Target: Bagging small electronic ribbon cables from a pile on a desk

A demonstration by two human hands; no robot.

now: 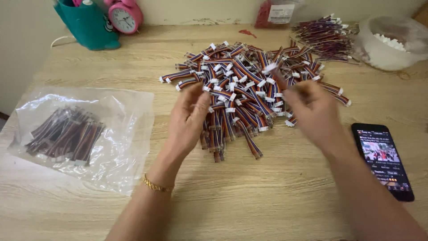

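Wooden table (pixel 267 205) carries a pile of striped cable pieces (pixel 240 93) just beyond both hands. Right hand (pixel 314 111) fingers pinch one cable piece (pixel 274 73) above the pile; left hand (pixel 189 118) fingers curl loosely at its edge, gripping nothing I can make out.

A short multicoloured cable (pixel 275 73) with a white connector is pinched by the right hand (pixel 312 109). The left hand (pixel 189 118) is held over the pile of cables (pixel 249 89), fingers bent. A phone (pixel 384 160) is seen just right of the right wrist, and a plastic bag (pixel 80 134) left of the left hand.
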